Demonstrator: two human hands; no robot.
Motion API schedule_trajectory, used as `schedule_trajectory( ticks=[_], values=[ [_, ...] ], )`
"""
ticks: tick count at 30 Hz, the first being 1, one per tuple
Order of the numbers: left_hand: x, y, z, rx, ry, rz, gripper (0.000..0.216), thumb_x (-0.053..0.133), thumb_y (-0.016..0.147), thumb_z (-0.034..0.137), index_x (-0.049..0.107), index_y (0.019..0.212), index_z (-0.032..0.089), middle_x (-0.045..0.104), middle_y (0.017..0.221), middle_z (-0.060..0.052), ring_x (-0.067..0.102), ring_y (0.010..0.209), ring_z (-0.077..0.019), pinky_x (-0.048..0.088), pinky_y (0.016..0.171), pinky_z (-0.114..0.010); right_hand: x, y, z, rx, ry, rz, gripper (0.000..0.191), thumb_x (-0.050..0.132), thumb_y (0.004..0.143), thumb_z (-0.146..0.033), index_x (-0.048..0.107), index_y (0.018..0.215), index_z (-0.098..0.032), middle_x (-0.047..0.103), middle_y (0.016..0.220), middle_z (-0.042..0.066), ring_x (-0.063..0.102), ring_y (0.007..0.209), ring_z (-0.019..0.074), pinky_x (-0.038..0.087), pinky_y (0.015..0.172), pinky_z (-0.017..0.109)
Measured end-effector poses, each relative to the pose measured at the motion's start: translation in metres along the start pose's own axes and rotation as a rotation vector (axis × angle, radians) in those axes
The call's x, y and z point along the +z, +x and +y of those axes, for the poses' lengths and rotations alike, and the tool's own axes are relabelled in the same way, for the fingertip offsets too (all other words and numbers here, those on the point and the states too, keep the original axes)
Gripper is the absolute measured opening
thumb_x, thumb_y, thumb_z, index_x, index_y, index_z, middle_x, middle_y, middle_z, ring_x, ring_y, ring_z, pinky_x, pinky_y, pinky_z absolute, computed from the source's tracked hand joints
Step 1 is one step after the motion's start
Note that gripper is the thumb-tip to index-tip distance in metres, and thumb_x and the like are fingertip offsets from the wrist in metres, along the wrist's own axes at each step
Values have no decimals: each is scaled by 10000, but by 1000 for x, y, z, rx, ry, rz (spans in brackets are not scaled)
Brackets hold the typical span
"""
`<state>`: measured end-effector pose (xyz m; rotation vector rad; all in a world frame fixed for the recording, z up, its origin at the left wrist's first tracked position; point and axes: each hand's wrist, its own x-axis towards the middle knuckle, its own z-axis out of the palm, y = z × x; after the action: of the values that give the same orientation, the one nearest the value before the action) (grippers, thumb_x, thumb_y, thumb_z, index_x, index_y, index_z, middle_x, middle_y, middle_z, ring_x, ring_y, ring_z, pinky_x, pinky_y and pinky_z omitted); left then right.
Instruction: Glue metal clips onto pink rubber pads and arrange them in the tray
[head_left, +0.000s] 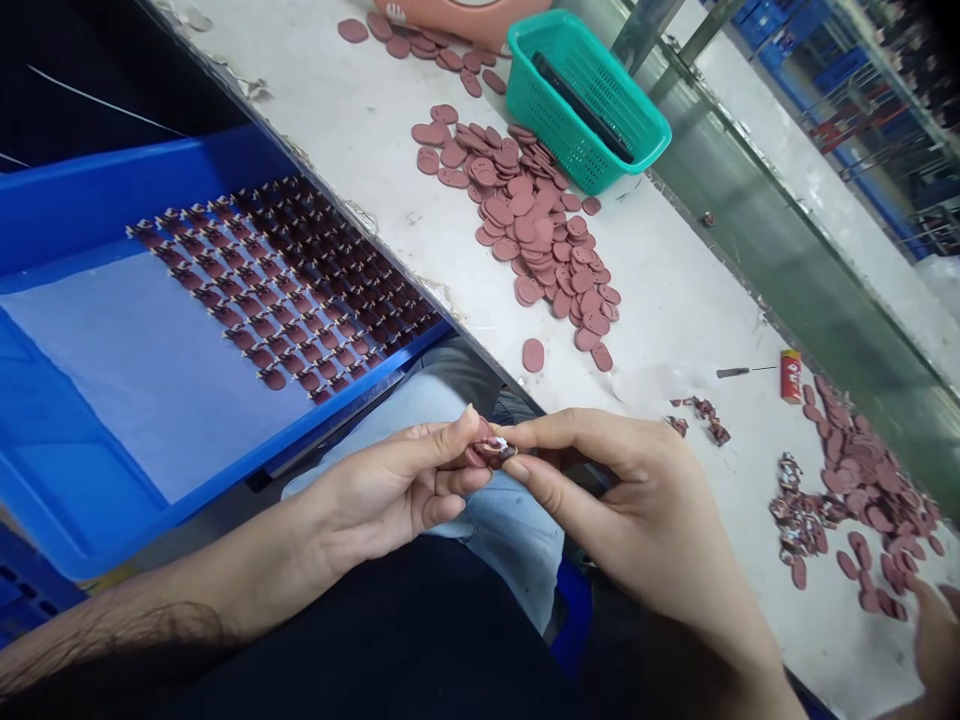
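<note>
Your left hand (386, 490) and right hand (619, 500) meet at the fingertips, both clamped on a small maroon oval rubber tag (480, 457) bearing a shiny fitting (501, 446), held just past the counter's (360, 110) near edge. The tag looks light and flexible; best pinched by its rim.

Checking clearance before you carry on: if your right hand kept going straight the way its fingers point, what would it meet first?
The small maroon oval piece comes first: the right hand already has it at its fingertips. Just beyond it is the left hand, which holds the same piece.
</note>
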<state>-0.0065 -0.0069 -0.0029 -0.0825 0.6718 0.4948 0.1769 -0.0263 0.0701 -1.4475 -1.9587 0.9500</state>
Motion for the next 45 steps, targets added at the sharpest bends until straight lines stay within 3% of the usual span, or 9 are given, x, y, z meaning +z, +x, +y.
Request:
schedule_trajectory(
  ticks=[6, 18, 31, 36, 40, 43, 45],
  values=[
    [-1, 2, 0, -6, -23, 2, 445, 480, 1050, 178, 766, 715, 116, 730, 573, -26, 728, 509, -91, 573, 421, -114, 1, 2, 0, 60, 13, -21, 146, 718, 894, -145, 773, 962, -262, 794, 844, -91, 737, 759, 79, 535, 671, 157],
    [-1, 2, 0, -21, -20, -34, 443, 479, 1053, 212, 768, 733, 110, 731, 580, -33, 726, 506, -88, 568, 426, -106, -5, 7, 0, 44, 13, -63, 163, 720, 901, -147, 791, 1006, -249, 783, 814, -71, 724, 723, 85, 520, 650, 173],
    [0, 1, 2, -6, 12, -15, 250, 699, 945, 227, 751, 721, 129, 722, 618, -20, 725, 528, -103, 560, 415, -102, -6, 9, 1, 62, 18, -80, 143, 709, 926, -184, 784, 1010, -271, 807, 927, -61, 730, 758, 104, 536, 648, 199],
    [-4, -1, 3, 5, 25, -97, 205, 879, 774, 266, 763, 726, 105, 732, 642, -15, 722, 545, -106, 574, 426, -109, -7, 8, 0, -5, 49, -80, 258, 710, 894, -118, 741, 1120, -239, 779, 942, -64, 668, 736, 62, 517, 660, 158],
    [-4, -4, 4, 19, 18, -141, 287, 967, 633, 277, 790, 785, 110, 763, 690, -8, 736, 575, -104, 584, 446, -109, -9, 5, -2, -39, 61, -75, 303, 750, 880, -150, 709, 1169, -232, 748, 933, -59, 647, 739, 60, 518, 688, 163],
    [-3, -7, 5, 6, -10, -162, 242, 938, 688, 227, 794, 835, 100, 779, 719, -16, 756, 601, -118, 602, 467, -124, -9, 2, 0, -47, 54, -45, 269, 745, 893, -161, 711, 1146, -246, 741, 914, -55, 648, 739, 69, 523, 694, 182],
    [-3, -9, 5, -6, -50, -160, 96, 835, 821, 170, 790, 854, 92, 798, 771, -40, 772, 622, -131, 608, 468, -136, -9, 0, 2, -29, 54, 8, 238, 741, 902, -180, 715, 1129, -248, 745, 928, -40, 655, 744, 82, 531, 690, 202]
  ],
)
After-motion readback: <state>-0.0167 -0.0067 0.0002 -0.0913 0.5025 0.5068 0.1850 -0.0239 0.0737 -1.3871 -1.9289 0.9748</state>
